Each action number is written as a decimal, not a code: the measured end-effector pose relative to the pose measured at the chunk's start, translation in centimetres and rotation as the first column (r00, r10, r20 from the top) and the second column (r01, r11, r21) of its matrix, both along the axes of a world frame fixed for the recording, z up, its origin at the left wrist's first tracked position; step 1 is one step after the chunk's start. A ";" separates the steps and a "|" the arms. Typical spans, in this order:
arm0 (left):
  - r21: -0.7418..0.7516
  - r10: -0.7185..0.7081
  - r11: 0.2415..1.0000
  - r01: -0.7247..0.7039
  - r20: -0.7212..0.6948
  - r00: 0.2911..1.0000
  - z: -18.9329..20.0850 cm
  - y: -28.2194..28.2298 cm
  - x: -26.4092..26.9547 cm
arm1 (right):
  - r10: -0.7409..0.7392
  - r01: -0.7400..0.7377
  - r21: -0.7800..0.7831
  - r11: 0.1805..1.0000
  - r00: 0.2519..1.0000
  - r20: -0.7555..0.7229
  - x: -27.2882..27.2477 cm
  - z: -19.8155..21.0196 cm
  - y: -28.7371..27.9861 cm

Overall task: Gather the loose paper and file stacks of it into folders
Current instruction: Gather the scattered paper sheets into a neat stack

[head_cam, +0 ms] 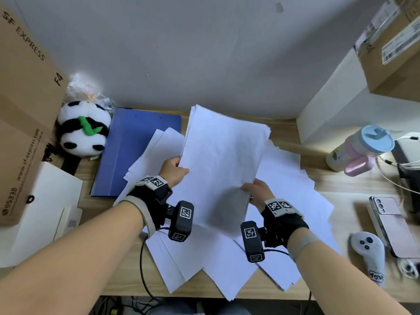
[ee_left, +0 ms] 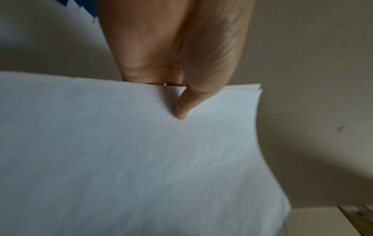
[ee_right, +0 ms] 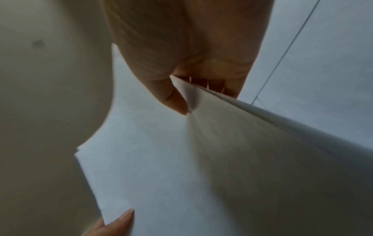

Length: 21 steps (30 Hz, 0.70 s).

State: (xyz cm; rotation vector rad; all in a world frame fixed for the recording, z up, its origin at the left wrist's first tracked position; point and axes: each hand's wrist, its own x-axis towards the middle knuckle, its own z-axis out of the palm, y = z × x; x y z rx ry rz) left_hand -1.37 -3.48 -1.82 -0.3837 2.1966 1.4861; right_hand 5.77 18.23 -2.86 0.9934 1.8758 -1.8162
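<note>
A stack of white paper (head_cam: 223,155) is held tilted above the desk by both hands. My left hand (head_cam: 175,170) pinches its left edge, thumb on top (ee_left: 182,110) of the stack (ee_left: 141,159). My right hand (head_cam: 258,193) grips the stack's near right corner; its thumb (ee_right: 173,99) presses the sheets (ee_right: 181,167), which bend there. More loose sheets (head_cam: 216,264) lie fanned out on the desk under the stack. A blue folder (head_cam: 131,151) lies closed at the back left, partly under some sheets.
A panda plush (head_cam: 84,128) and a cardboard box (head_cam: 25,110) stand at the left. On the right are a tumbler (head_cam: 361,147), a phone (head_cam: 388,223), a controller (head_cam: 369,253) and cables. The wooden desk (head_cam: 127,280) ends close to my body.
</note>
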 end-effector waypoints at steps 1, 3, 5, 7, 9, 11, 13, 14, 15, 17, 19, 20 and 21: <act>-0.030 -0.015 0.999 0.016 0.020 1.000 -0.4 -0.9 -0.3 | 0.022 -0.020 -0.030 0.999 0.999 0.041 -0.1 -0.2 -0.8; -0.084 -0.038 0.996 0.042 0.044 0.998 -1.4 -3.1 -1.0 | 0.067 -0.059 -0.086 0.995 0.993 0.099 -0.6 -0.6 -2.8; -0.131 -0.034 0.991 0.041 0.054 0.998 -2.3 -5.1 -1.7 | 0.120 -0.104 -0.114 0.988 0.983 0.138 -1.1 -1.1 -4.5; -0.178 -0.015 0.984 0.025 0.055 0.998 -3.0 -6.8 -2.2 | 0.148 -0.128 -0.130 0.983 0.976 0.159 -1.6 -1.6 -5.9; -0.245 -0.006 0.969 0.022 0.067 0.998 -3.9 -8.4 -2.8 | 0.165 -0.142 -0.127 0.982 0.967 0.196 -2.5 -2.2 -7.4; -0.298 -0.006 0.954 0.033 0.091 0.996 -4.8 -9.5 -3.5 | 0.175 -0.150 -0.113 0.982 0.952 0.251 -3.3 -2.6 -8.7; -0.319 0.001 0.947 0.030 0.095 0.995 -5.3 -10.0 -3.9 | 0.174 -0.152 -0.091 0.984 0.933 0.315 -4.1 -3.2 -9.5; -0.335 0.009 0.942 0.024 0.095 0.995 -5.2 -10.1 -4.0 | 0.162 -0.150 -0.062 0.987 0.928 0.336 -4.3 -3.4 -9.7; -0.362 0.009 0.932 0.030 0.107 0.994 -5.2 -10.3 -4.1 | 0.138 -0.136 -0.031 0.990 0.923 0.361 -4.5 -3.7 -9.9; -0.431 -0.004 0.900 0.067 0.146 0.989 -5.1 -10.7 -4.2 | 0.104 -0.109 -0.008 0.994 0.918 0.382 -4.7 -4.0 -10.1; -0.464 0.020 0.883 0.065 0.175 0.984 -5.0 -10.8 -4.3 | 0.094 -0.088 -0.031 0.996 0.917 0.388 -4.8 -4.3 -10.3; -0.479 0.033 0.876 0.064 0.190 0.981 -5.0 -10.8 -4.4 | 0.092 -0.082 -0.044 0.996 0.914 0.395 -4.9 -4.4 -10.5; -0.495 0.035 0.866 0.075 0.210 0.977 -4.8 -10.8 -4.4 | 0.091 -0.077 -0.052 0.996 0.913 0.398 -4.8 -4.4 -10.6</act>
